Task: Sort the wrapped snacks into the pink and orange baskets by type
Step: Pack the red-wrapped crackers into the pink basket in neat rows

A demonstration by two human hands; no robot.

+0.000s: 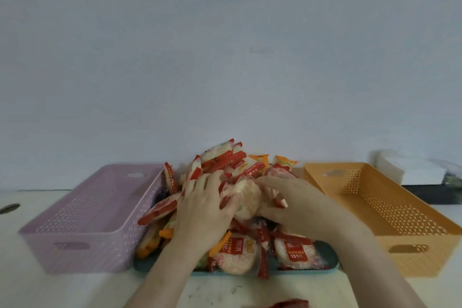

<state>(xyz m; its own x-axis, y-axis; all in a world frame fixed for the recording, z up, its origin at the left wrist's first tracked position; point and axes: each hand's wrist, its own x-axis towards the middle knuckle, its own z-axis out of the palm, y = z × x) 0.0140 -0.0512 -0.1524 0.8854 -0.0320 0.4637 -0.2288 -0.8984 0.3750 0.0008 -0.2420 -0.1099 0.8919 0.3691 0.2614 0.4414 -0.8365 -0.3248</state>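
A heap of wrapped snacks point(225, 165), red-edged and orange-edged packets, is piled on a blue tray point(330, 255) in the middle. The pink basket point(82, 247) stands to the left and the orange basket point(405, 255) to the right; no snacks show inside either. My left hand point(205, 205) lies on the pile with its fingers curled onto a round pale rice cracker packet point(246, 197). From the right, my right hand point(290, 197) grips the same packet, fingers curled round it.
A white wall rises close behind the table. A stack of white sheets point(415, 167) on a dark object lies behind the orange basket. A round hole point(9, 207) is in the tabletop at far left. Something red point(292, 304) pokes in at the bottom edge.
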